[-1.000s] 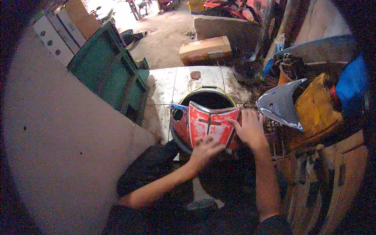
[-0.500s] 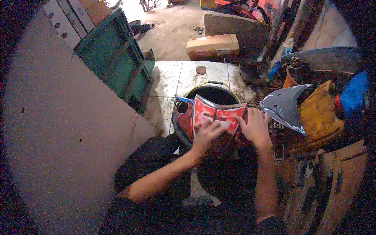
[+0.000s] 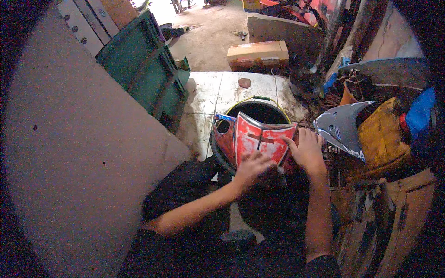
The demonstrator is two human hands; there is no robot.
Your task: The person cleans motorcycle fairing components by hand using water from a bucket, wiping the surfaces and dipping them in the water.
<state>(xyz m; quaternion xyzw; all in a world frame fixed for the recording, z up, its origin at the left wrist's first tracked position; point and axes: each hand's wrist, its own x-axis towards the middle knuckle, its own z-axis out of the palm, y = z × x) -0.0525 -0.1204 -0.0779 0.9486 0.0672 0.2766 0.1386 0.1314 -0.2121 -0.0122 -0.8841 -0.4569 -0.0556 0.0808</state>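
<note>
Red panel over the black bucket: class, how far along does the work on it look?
Done: whitish patches already show on the red panel. In hand: the left hand lies on its lower face while the right hand steadies its right edge over the black bucket. Left: much red surface remains.

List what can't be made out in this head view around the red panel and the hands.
- Left hand: motion-blurred, so its grip on the red panel is unclear.
- Right hand: fingertips lie on the panel's edge; contact underneath is hidden by the hand.
- Black bucket: interior too dark, front covered by the panel.
- Grey panel: its lower end is lost in dark clutter.
- Picture corners: black fisheye rim.
</note>
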